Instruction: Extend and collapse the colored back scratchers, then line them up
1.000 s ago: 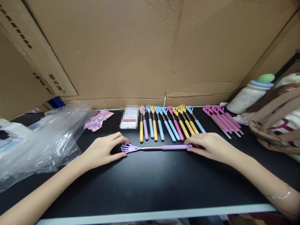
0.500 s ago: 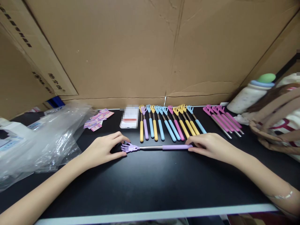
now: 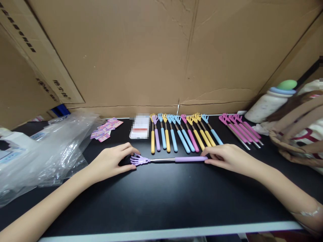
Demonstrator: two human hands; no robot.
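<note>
A purple back scratcher (image 3: pixel 190 159) lies crosswise on the black table, its metal rod partly pulled out. At its claw end my left hand (image 3: pixel 114 159) has thumb and fingertips closed about the tines. My right hand (image 3: pixel 224 156) pinches the tip of the purple handle between thumb and fingers. Behind it runs a row of back scratchers with yellow, purple, blue and pink handles, among them a yellow one (image 3: pixel 152 142) at the left end and a blue one (image 3: pixel 216 136) at the right end.
Pink back scratchers (image 3: pixel 239 130) with bare metal rods lie at the right, near a white bottle (image 3: pixel 264 104) and a beige bag (image 3: pixel 287 124). A phone (image 3: pixel 139 127), small printed cards (image 3: pixel 106 129) and clear plastic bags (image 3: pixel 55 151) are to the left. Cardboard (image 3: pixel 138 57) walls the back.
</note>
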